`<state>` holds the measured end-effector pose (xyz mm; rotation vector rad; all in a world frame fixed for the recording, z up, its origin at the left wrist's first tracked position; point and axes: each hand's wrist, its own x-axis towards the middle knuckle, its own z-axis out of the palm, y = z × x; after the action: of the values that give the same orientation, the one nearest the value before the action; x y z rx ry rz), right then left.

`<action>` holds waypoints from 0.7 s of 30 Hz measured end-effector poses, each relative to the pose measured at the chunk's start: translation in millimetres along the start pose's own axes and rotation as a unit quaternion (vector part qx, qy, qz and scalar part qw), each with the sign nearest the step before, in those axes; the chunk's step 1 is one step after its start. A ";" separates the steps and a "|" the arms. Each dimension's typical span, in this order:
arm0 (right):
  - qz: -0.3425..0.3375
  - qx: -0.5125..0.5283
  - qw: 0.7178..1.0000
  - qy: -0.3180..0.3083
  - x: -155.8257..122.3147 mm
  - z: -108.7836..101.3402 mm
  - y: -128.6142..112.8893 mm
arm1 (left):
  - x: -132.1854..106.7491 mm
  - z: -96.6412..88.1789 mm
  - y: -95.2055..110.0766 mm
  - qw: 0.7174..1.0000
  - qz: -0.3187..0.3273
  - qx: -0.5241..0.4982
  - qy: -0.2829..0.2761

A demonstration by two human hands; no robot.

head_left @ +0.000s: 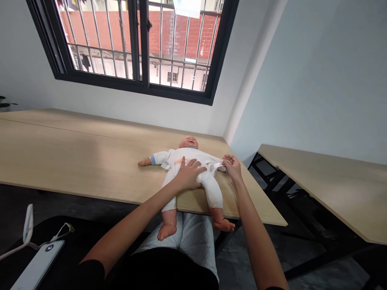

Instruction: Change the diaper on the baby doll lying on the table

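Observation:
A baby doll in white clothes with blue cuffs lies on its back on the wooden table. Its head points to the window, and its bare feet hang over the near edge above my lap. My left hand lies across the doll's lower belly with fingers spread, pressing on the white cloth. At the doll's waist, on the right side, my right hand pinches a white tab, pulled out sideways from ruffled white material. The doll's arm on that side is mostly hidden by this material and my hand.
Beyond the table is a barred window in a dark frame. A second wooden table stands to the right, past a gap. At lower left, a white phone with a cable lies on a dark surface, beside a white curved tube.

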<state>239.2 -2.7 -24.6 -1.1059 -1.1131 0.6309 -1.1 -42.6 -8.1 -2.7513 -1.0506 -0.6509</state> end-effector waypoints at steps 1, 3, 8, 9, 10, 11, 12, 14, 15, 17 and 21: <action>-0.002 0.005 1.000 -0.012 -1.5 1.8 -1.9 | 0.0 0.3 -0.1 1.000 0.003 0.003 -0.005; -0.008 0.018 0.999 -0.040 -5.7 8.0 -7.3 | 0.6 2.1 0.0 1.000 0.005 0.011 -0.013; -0.042 0.020 0.988 -0.150 -19.4 39.5 -31.8 | 8.6 9.0 2.3 0.999 0.001 0.036 -0.038; -0.051 0.015 0.982 -0.181 -21.7 47.1 -37.5 | 10.9 9.7 2.8 0.998 -0.001 0.041 -0.047; -0.058 0.010 0.976 -0.210 -23.6 54.3 -42.7 | 13.1 10.0 3.3 0.998 -0.002 0.043 -0.055; -0.061 0.005 0.970 -0.235 -25.0 60.6 -46.7 | 15.0 10.0 3.8 0.997 -0.004 0.043 -0.062; -0.061 0.000 0.965 -0.254 -26.0 65.9 -49.3 | 16.6 9.7 4.3 0.997 -0.007 0.041 -0.067; -0.053 -0.004 0.960 -0.276 -26.9 72.6 -49.3 | 18.3 8.6 5.2 0.996 -0.011 0.038 -0.077; -0.047 -0.001 0.960 -0.276 -27.2 74.1 -46.9 | 18.4 7.9 5.8 0.996 -0.012 0.036 -0.082; -0.034 0.014 0.966 -0.256 -27.6 74.2 -39.0 | 17.7 6.6 7.2 0.996 -0.015 0.033 -0.086; -0.018 0.043 0.976 -0.211 -27.7 69.1 -24.1 | 14.4 5.5 9.4 0.997 -0.019 0.029 -0.064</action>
<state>162.5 -9.2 -10.4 -0.8962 -1.4493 0.9040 16.6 -39.4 -6.4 -2.7593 -1.1309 -0.4467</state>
